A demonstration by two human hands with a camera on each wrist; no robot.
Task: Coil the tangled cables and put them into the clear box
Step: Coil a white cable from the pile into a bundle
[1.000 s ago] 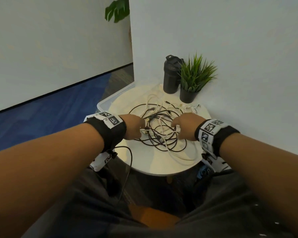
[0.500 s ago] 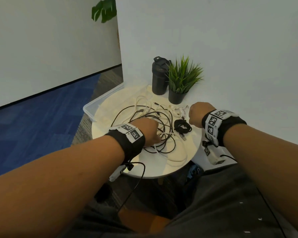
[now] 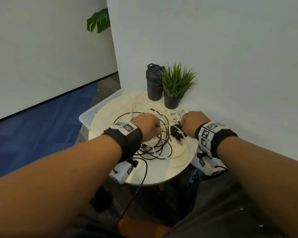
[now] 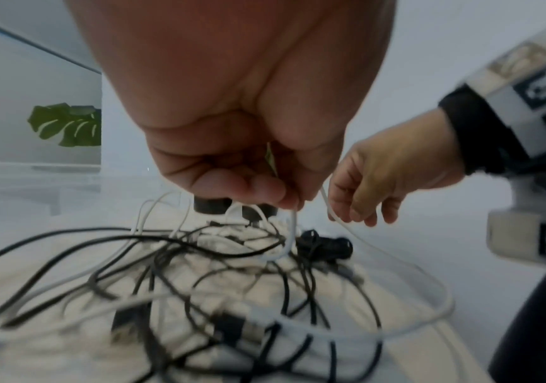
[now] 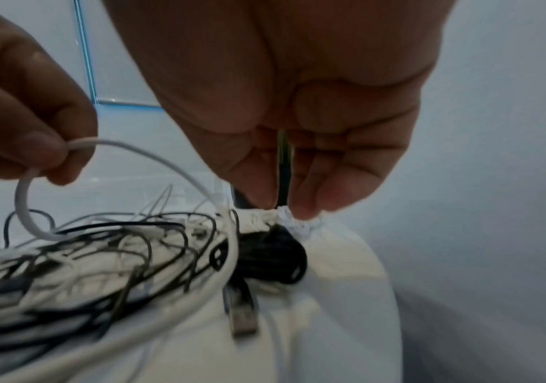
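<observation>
A tangle of black and white cables (image 3: 155, 146) lies on the round white table (image 3: 155, 176). My left hand (image 3: 159, 128) hovers over the tangle and pinches a white cable (image 4: 293, 228), lifting a loop of it (image 5: 173, 165). My right hand (image 3: 182, 121) is at the table's right, fingers curled down. Its fingertips (image 5: 307, 204) pinch the top of a small white bunched cable (image 5: 301, 225). A coiled black cable bundle (image 3: 176, 133) with a USB plug (image 5: 242, 313) lies between my hands. The clear box (image 3: 93, 112) sits behind the table's left edge.
A black bottle (image 3: 153, 85) and a potted grass plant (image 3: 175, 86) stand at the table's back, against a white wall on the right. Blue carpet lies to the left. My lap is just below the table's near edge.
The coiled black bundle has been laid down at the right of the tangle. My left hand has taken the white cable and raised it. My right hand has moved to the white bunch.
</observation>
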